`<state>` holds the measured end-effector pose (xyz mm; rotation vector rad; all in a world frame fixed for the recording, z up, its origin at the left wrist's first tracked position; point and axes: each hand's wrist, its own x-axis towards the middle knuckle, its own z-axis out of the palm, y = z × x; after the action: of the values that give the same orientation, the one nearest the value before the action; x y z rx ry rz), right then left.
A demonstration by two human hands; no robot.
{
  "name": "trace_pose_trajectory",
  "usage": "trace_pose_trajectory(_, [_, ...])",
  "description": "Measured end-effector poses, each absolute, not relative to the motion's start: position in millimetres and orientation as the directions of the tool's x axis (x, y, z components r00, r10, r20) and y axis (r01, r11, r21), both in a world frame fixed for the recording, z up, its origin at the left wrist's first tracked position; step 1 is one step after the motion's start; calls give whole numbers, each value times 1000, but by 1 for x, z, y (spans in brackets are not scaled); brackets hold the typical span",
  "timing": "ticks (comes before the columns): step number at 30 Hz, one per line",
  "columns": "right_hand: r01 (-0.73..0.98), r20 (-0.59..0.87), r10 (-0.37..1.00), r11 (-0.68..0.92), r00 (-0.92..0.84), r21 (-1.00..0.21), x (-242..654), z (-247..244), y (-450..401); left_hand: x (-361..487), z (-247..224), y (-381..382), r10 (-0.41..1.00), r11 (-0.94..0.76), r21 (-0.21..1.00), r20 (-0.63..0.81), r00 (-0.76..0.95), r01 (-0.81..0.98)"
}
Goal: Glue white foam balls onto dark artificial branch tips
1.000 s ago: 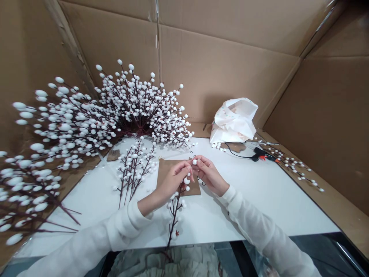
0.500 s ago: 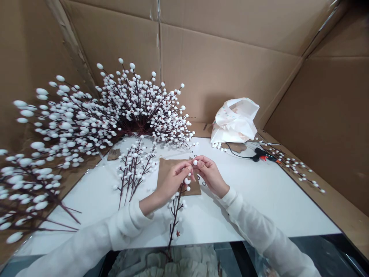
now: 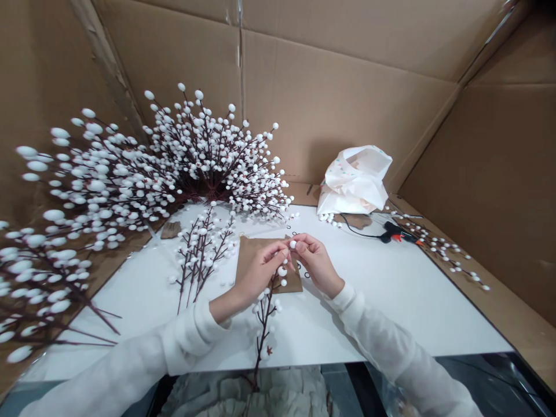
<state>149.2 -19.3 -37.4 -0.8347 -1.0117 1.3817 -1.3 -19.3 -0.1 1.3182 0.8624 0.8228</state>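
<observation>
2 bare hands working over the middle of a white flat-topped table (image 3: 412,301). Left hand (image 3: 260,271) is narrowing to a pinch at the upper end of a slender dark-brown branch with round white berries (image 3: 263,327); exact grip hidden behind fingers. Right hand (image 3: 320,263) is pinching 1 small round white ball (image 3: 292,245) between thumb and forefinger, fingertips nearly meeting the left ones.

Branch: long axis is running away from the near edge, berried top pointing to the far side and leaning slightly right; bare stem end is reaching past the near edge. A brown cardboard sheet (image 3: 249,260) is lying flat under the hands.

Several loose white-berried branches (image 3: 202,255) are lying left of the sheet. A large white-berried heap (image 3: 208,150) is filling the far left corner. Near the far right corner, a crumpled white bag (image 3: 354,182) is sitting behind a black glue gun (image 3: 399,233).
</observation>
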Motion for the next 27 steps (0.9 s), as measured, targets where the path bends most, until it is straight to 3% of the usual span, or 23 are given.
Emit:
trace_pose_trajectory(18, [-333,104,992,75,-71,-940,148,-42,-18,0,-1,-19,884,36,999,-26,467,-12])
trace_pose_trajectory(27, [-405,117,992,92,-38,-910,144,-38,-17,3,3,-15,885,45,998,-17,466,-49])
